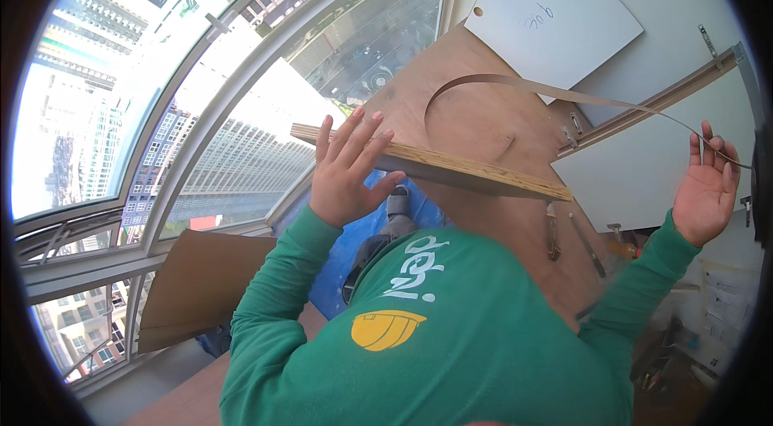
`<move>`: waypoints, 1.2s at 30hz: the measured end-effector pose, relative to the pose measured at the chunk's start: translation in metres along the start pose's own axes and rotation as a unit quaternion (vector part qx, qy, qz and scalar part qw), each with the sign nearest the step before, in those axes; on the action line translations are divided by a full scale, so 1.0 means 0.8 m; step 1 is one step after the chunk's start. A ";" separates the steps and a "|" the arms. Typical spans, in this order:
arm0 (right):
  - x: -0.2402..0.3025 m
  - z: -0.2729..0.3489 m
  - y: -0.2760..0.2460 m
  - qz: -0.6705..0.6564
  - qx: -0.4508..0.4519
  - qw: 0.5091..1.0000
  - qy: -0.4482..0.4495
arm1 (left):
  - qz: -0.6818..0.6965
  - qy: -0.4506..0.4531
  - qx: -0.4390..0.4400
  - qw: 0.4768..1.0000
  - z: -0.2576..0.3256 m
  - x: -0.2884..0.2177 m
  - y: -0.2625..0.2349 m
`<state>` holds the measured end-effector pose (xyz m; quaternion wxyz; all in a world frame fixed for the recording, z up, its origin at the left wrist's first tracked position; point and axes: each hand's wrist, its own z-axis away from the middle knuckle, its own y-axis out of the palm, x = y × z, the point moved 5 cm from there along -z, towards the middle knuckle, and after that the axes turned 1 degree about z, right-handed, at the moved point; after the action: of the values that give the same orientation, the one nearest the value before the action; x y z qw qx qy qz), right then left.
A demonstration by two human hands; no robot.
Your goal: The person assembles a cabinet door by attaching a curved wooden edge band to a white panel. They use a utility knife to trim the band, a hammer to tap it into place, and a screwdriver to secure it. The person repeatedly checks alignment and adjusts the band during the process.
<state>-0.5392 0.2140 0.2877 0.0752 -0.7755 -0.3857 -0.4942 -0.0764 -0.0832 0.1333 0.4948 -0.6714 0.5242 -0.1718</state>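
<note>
A plywood board [475,166] stands on edge across the middle, its layered wood edge up and a dark face towards me. My left hand [346,176] lies against its left end, fingers stretched and spread over the top edge, thumb along the near face. Far to the right, my right hand [707,196] is raised, palm turned up, with a thin brown edge banding strip [515,81] between its fingers. From there the strip runs left and curls down behind the board. Where its curled end stops is partly hidden by the board.
Pliers [552,233] and a dark slim tool [588,245] lie right of the board on the brown surface. White panels with hinges [660,168] lean at the right, and a white marked panel [547,15] stands behind. Windows [241,104] line the left, above a cardboard sheet [197,281].
</note>
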 end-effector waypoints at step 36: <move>-0.169 0.107 0.210 -0.124 -0.151 0.972 0.131 | 0.221 0.187 0.097 0.952 -0.196 0.062 -0.039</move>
<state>-0.3946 0.0698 0.1775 -0.0554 -0.6525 -0.3866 -0.6495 -0.1577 -0.2034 0.2158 0.4761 -0.4431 0.7238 -0.2306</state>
